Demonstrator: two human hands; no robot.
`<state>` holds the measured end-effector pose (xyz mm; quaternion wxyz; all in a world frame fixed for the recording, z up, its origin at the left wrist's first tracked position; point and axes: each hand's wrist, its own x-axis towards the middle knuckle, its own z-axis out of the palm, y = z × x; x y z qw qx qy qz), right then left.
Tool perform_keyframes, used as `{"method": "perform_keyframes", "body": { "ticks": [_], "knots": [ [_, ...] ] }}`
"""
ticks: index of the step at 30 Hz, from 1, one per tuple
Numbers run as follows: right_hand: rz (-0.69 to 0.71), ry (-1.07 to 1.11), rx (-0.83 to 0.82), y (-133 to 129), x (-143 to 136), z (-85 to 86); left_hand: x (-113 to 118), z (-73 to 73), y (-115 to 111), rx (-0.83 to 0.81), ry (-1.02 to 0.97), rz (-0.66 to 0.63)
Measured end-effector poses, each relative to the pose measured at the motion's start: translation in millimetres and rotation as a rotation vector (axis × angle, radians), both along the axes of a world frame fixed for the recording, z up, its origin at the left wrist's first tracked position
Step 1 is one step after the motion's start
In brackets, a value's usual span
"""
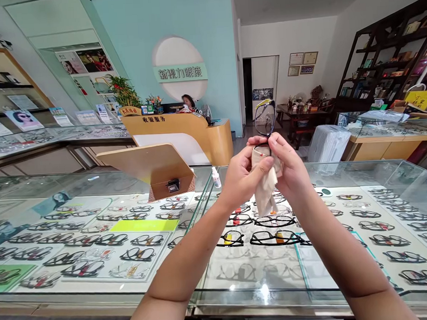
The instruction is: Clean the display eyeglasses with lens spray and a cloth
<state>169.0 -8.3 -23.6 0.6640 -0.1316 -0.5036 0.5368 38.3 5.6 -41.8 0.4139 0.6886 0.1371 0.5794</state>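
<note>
A pair of dark-framed eyeglasses (266, 121) is held up on end above the glass counter, with one lens pointing upward. My left hand (243, 175) is closed on a beige cleaning cloth (266, 191), its thumb pressing the cloth against the lower lens. The fingers of my right hand (289, 160) pinch the frame near its middle, beside the cloth. Folds of cloth hang down between both hands and hide most of the lower lens. A small white spray bottle (216, 178) stands upright on the counter, left of my hands.
Below my forearms, a glass display case (248, 280) holds rows of eyeglasses. A tilted wooden-backed mirror or stand (145, 166) sits on it at left. Beyond are a wooden reception desk (217, 139) with a person (188, 103) behind it, and a plastic-wrapped stack (328, 147).
</note>
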Motion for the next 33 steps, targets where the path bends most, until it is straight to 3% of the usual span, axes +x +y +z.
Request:
{"method": "perform_keyframes", "body": {
  "ticks": [3,5,12,16,20,25,33],
  "knots": [
    [0.014,-0.006,-0.003,-1.5,-7.0,-1.9,4.6,-2.5,-3.5,0.038,-0.072,0.18],
    [0.027,-0.013,0.004,-1.8,-9.3,-2.5,4.1,-2.7,-2.7,0.039,-0.106,0.227],
    [-0.079,-0.039,0.048,0.9,6.1,1.8,-11.4,5.4,12.8,-0.06,-0.015,0.106],
    [-0.065,-0.243,0.15,0.0,23.7,3.9,-21.9,9.6,16.9,-0.094,-0.07,0.105],
    [-0.063,-0.435,0.228,-1.2,32.8,6.4,-33.6,10.4,20.9,-0.089,-0.104,0.184],
    [0.036,-0.553,0.162,-0.3,32.4,8.4,-39.6,10.6,26.2,-0.075,-0.179,0.204],
    [0.104,-0.505,0.101,9.7,34.8,0.4,-32.2,13.4,21.7,-0.094,-0.081,0.015]
  ]
}}
